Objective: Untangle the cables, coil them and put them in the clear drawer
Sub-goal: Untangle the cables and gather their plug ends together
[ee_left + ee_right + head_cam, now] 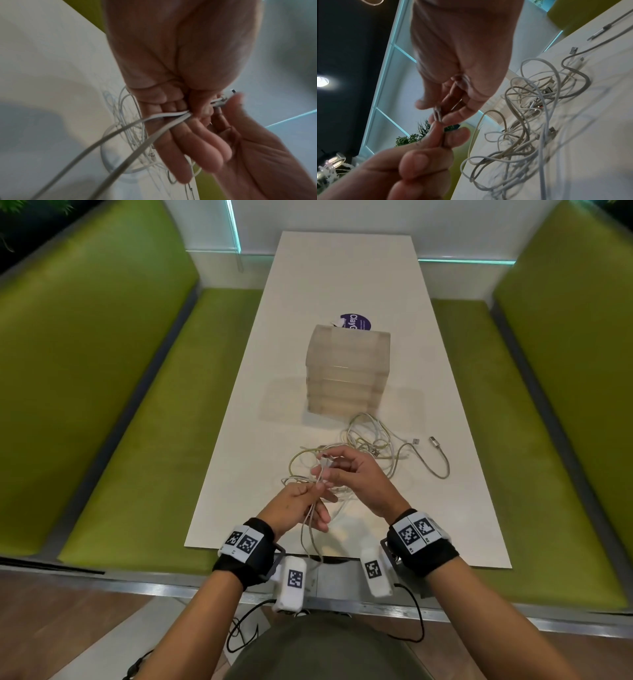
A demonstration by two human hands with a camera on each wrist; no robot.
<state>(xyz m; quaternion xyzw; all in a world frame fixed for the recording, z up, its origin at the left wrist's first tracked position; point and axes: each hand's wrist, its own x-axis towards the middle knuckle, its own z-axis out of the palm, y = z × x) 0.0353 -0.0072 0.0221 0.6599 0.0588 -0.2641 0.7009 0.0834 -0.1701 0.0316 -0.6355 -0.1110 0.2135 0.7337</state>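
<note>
A tangle of white cables (pixel 368 445) lies on the white table (pixel 462 508) in front of the clear drawer unit (pixel 347 371), whose drawers all look pushed in. My left hand (pixel 317 489) pinches two strands of one white cable (pixel 164 115); the strands hang in a loop over the table's near edge. Just above it, my right hand (pixel 325 464) pinches that cable's small white connector (pixel 437 112) between thumb and fingertips. Both hands hover over the near part of the tangle (pixel 530 121).
A grey braided cable (pixel 440 460) with metal plugs lies to the right of the tangle. A purple round sticker (pixel 356 321) sits behind the drawer unit. Green benches (pixel 137 440) flank the table on both sides.
</note>
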